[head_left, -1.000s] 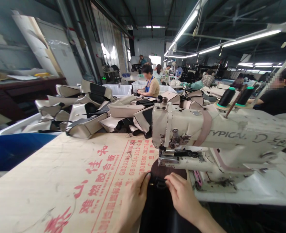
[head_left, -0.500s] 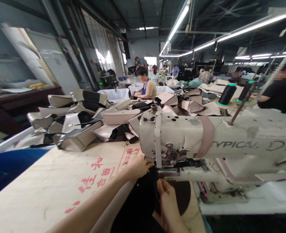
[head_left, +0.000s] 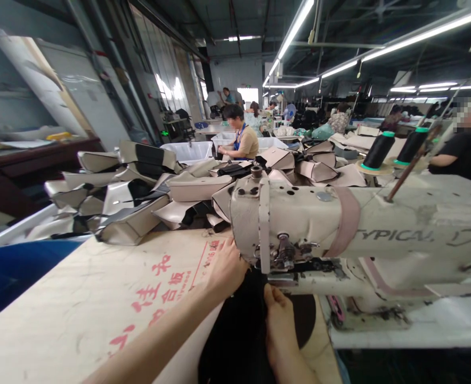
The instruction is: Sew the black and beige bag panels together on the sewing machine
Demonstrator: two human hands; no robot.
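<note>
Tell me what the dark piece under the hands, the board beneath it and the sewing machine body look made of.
Dark piece: soft black sheet, perhaps leather or faux leather; matte and limp.
Board: plywood, pale grain, bare, with red printed characters.
Sewing machine: likely painted cast metal; cream coat, scuffed and grimy.

Left hand (head_left: 227, 266) flat, palm down, forearm stretched forward from lower left. Right hand (head_left: 280, 328) just behind-right, fingers together pointing forward; grip unclear.

"TYPICAL" on the sewing machine (head_left: 379, 234) arm; red "佳合板" on the plywood board (head_left: 79, 298).
</note>
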